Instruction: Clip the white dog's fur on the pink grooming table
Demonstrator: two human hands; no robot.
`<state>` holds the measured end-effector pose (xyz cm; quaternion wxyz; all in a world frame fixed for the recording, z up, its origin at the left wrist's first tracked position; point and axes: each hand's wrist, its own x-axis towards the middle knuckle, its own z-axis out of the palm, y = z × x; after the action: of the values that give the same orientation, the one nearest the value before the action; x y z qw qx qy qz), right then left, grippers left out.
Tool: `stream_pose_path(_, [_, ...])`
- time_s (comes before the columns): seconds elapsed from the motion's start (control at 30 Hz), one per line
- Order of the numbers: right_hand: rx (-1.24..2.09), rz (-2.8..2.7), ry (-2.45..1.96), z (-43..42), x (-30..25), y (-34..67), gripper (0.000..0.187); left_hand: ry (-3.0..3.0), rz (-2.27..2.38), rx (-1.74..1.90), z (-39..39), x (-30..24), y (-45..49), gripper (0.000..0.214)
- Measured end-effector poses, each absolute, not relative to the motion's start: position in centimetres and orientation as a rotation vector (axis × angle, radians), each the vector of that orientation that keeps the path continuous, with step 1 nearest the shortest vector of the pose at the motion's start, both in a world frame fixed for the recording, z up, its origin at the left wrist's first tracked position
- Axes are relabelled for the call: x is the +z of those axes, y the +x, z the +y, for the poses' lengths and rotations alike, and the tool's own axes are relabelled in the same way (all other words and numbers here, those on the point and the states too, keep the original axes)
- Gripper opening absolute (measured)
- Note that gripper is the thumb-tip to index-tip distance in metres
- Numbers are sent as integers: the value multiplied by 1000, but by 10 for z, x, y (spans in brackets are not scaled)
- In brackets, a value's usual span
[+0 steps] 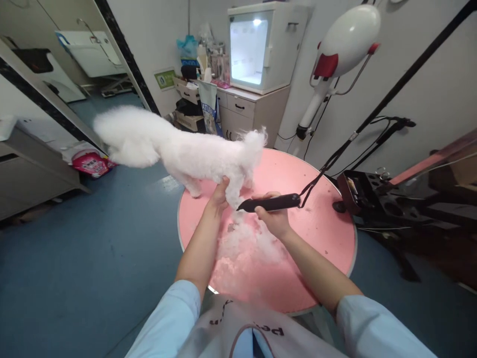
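Observation:
A white fluffy dog (201,154) stands on a round pink grooming table (316,238), its bushier end reaching left past the table's edge. My left hand (220,193) is closed around one of its legs (234,191) from the near left side; some of the fingers are hidden behind the leg. In my right hand (274,216) is a black hair clipper (279,202), thumb on the near side. The clipper's blade end points left and is at the lower part of that leg, near the paw. Loose white fur (257,243) lies in clumps on the table below my hands.
A black grooming-arm strap (324,169) hangs down close to the clipper's rear end. A white dryer (348,42) stands behind at the right, and a dark tool tray (357,191) adjoins the table's right edge. A lit white cabinet (266,49) sits on drawers at the back.

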<state>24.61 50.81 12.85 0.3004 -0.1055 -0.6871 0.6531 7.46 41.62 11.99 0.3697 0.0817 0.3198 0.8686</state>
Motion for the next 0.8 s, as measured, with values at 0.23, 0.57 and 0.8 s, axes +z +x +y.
stream_pose_path(0.23, [2103,-1857,-326,525,111,251,39,135,826,2190,405,123,74,47])
stream_pose_path(0.57, [2117,-1656,-237,548,139,196,33,115,797,2185,401,123,79,62])
stream_pose_path(0.8, [2193,-1706,-361,543,112,216,30,194,701,2179,398,115,77,57])
